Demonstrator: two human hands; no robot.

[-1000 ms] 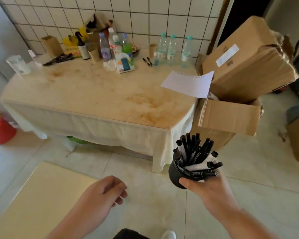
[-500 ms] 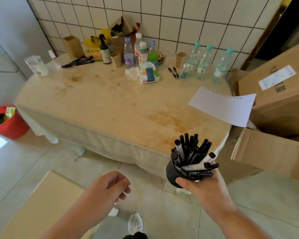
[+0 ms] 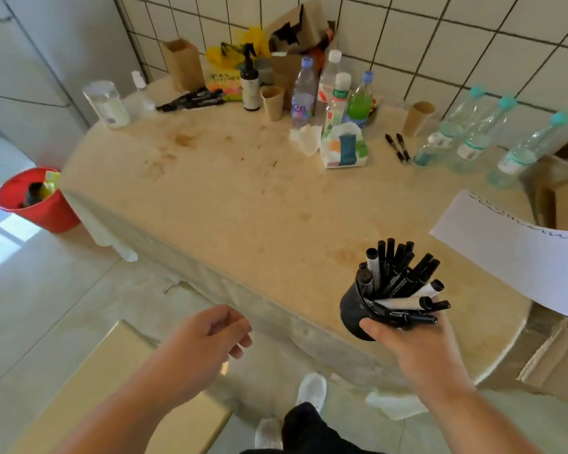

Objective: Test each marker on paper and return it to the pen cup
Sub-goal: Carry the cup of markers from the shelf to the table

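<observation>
Surface: stained beige table (image 3: 243,204) against a tiled wall.
Right hand (image 3: 417,348): fingers curled round the black pen cup (image 3: 353,311), held above the table's near edge.
Markers (image 3: 397,276): bunched in the pen cup, caps fanning up and right.
Left hand (image 3: 207,339): loosely curled, holding nothing, left of the pen cup.
Paper (image 3: 518,250): right of the pen cup, overhanging the table's edge, scribbles on it.
Loose markers (image 3: 397,147): two, on the table beyond the pen cup, beside clear bottles (image 3: 473,136).
</observation>
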